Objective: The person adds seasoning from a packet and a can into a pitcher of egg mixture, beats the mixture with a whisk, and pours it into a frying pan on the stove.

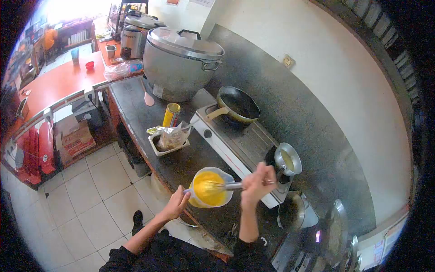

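Observation:
A white plastic jug (230,176) with yellow liquid (209,192) in it stands near the front edge of the dark counter. My left hand (176,202) grips the jug's handle on its left side. Wrapped round the metal handle of a whisk (233,186) is my right hand (258,185), slightly blurred. The whisk lies nearly level, its wires dipping into the yellow liquid.
A two-burner stove (226,156) holds a frying pan (238,105) and a small saucepan (288,158). Left of it are a yellow can (171,115) and a metal tray (171,152) with a plastic bag. A large lidded cooker (181,63) stands behind; a pot (291,211) is at right.

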The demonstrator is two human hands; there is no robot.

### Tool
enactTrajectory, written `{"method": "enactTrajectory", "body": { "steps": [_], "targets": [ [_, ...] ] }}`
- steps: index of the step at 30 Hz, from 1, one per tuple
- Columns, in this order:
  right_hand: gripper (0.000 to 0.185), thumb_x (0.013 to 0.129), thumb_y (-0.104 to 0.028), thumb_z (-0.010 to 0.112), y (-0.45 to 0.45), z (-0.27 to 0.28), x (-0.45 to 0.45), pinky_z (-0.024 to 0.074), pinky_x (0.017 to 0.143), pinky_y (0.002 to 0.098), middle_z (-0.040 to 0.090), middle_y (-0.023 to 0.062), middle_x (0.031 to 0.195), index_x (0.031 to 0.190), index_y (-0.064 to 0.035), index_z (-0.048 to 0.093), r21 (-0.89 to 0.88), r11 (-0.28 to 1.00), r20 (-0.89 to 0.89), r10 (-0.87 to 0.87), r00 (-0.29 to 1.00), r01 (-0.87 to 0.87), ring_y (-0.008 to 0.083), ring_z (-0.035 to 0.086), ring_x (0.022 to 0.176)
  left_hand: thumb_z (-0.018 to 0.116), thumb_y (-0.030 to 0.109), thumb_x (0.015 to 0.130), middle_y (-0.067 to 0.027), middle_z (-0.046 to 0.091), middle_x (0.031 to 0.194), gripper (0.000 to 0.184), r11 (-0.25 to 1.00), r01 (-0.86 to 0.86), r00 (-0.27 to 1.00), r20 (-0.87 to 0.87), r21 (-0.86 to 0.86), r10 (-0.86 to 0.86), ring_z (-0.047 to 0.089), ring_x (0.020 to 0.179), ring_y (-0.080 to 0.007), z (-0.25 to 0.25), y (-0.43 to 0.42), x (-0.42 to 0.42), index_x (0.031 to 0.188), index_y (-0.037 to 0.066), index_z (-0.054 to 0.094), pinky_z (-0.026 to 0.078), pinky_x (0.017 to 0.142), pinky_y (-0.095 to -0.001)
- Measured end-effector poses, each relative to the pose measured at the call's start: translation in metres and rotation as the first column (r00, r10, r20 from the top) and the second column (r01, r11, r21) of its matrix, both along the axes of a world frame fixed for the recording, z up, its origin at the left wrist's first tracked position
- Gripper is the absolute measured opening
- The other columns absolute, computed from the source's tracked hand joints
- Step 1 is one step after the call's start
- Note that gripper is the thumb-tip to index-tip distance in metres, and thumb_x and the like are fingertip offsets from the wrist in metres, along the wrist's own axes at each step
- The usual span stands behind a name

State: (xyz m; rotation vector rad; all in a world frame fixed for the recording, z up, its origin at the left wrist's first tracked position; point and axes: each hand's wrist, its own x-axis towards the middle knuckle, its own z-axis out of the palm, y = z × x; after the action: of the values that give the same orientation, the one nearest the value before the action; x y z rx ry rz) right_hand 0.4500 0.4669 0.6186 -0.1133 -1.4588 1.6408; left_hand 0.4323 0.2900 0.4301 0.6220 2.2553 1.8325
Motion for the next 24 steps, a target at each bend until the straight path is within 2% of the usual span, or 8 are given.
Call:
{"method": "enactTrajectory", "body": {
  "steps": [3,6,10,13,14,17,21,24],
  "targets": [
    [0.028,0.09,-0.018,0.057,0.01,-0.108,-0.006,0.0213,0.029,0.0196,0.037,-0.0056,0.044,0.068,-0.0108,0.04,0.499,0.864,0.087,-0.131,0.988,0.07,0.0031,0.036,0.034,0.036,0.036,0.095,-0.0284,0.047,0.086,0.039,0.999,-0.001,1.0,-0.001,-0.035,0.001,0.048,0.084,-0.0463,0.001,0.0,0.003,0.092,-0.002,0.035,0.038,0.071,-0.0491],
    [0.03,0.089,-0.017,0.059,-0.003,-0.043,0.008,0.0208,0.031,0.0195,0.037,-0.0061,0.044,0.066,-0.0105,0.04,0.44,0.898,0.165,-0.108,0.98,0.025,0.0026,0.034,0.034,0.035,0.037,0.095,-0.03,0.047,0.086,0.04,0.997,-0.024,0.999,-0.04,-0.074,0.021,0.048,0.084,-0.0478,0.005,-0.001,0.004,0.093,-0.003,0.034,0.038,0.071,-0.0504],
    [0.026,0.086,-0.014,0.061,-0.008,0.007,0.011,0.0207,0.032,0.0224,0.038,-0.0072,0.047,0.068,-0.0089,0.043,-0.028,0.999,-0.028,-0.026,0.999,0.025,0.0019,0.026,0.035,0.034,0.037,0.095,-0.0308,0.047,0.084,0.04,0.999,0.008,0.991,-0.135,-0.052,-0.015,0.048,0.083,-0.0491,-0.014,-0.001,0.001,0.094,-0.003,0.034,0.038,0.07,-0.0515],
    [0.023,0.088,-0.013,0.058,-0.009,-0.084,-0.002,0.0206,0.031,0.0218,0.039,-0.0062,0.048,0.071,-0.0091,0.042,0.5,0.851,-0.056,-0.15,0.987,0.158,0.0021,0.03,0.035,0.033,0.037,0.095,-0.0304,0.047,0.084,0.04,0.999,-0.007,1.0,-0.023,-0.036,0.006,0.048,0.082,-0.0495,0.003,0.0,0.001,0.093,-0.003,0.034,0.037,0.069,-0.0519],
    [0.022,0.088,-0.012,0.057,-0.003,-0.088,0.013,0.0221,0.031,0.0217,0.039,-0.005,0.048,0.072,-0.0083,0.043,0.388,0.921,0.224,-0.059,0.973,-0.034,0.0028,0.033,0.036,0.033,0.037,0.095,-0.0303,0.047,0.083,0.04,1.0,0.003,0.996,-0.091,-0.028,-0.005,0.048,0.082,-0.0495,0.0,0.0,-0.003,0.093,-0.003,0.034,0.037,0.068,-0.052],
    [0.023,0.087,-0.014,0.059,0.007,-0.039,0.016,0.0242,0.031,0.0215,0.04,-0.0045,0.048,0.072,-0.0076,0.044,0.429,0.9,0.137,-0.145,0.98,0.074,0.0033,0.037,0.037,0.032,0.037,0.096,-0.0299,0.046,0.083,0.041,1.0,0.016,0.986,-0.168,-0.023,-0.02,0.047,0.082,-0.0491,-0.011,0.0,-0.002,0.093,-0.004,0.034,0.037,0.068,-0.0521],
    [0.021,0.085,-0.014,0.06,-0.002,-0.033,0.0,0.0255,0.032,0.0209,0.04,-0.0045,0.046,0.072,-0.0074,0.045,0.088,0.973,-0.067,-0.207,0.976,0.213,0.0035,0.037,0.036,0.031,0.039,0.096,-0.029,0.044,0.083,0.043,0.999,-0.004,0.997,-0.072,-0.053,0.0,0.047,0.081,-0.0479,0.003,-0.001,0.002,0.093,-0.004,0.035,0.036,0.068,-0.0514],
    [0.022,0.084,-0.013,0.062,0.009,-0.088,0.009,0.0258,0.034,0.0201,0.04,-0.0052,0.047,0.071,-0.0081,0.046,0.377,0.913,0.156,-0.229,0.961,0.157,0.0033,0.037,0.036,0.03,0.041,0.096,-0.0285,0.043,0.083,0.045,0.998,0.019,0.983,-0.18,-0.055,-0.028,0.046,0.081,-0.0474,-0.013,-0.001,0.0,0.093,-0.004,0.035,0.036,0.068,-0.051]
  ]
}}
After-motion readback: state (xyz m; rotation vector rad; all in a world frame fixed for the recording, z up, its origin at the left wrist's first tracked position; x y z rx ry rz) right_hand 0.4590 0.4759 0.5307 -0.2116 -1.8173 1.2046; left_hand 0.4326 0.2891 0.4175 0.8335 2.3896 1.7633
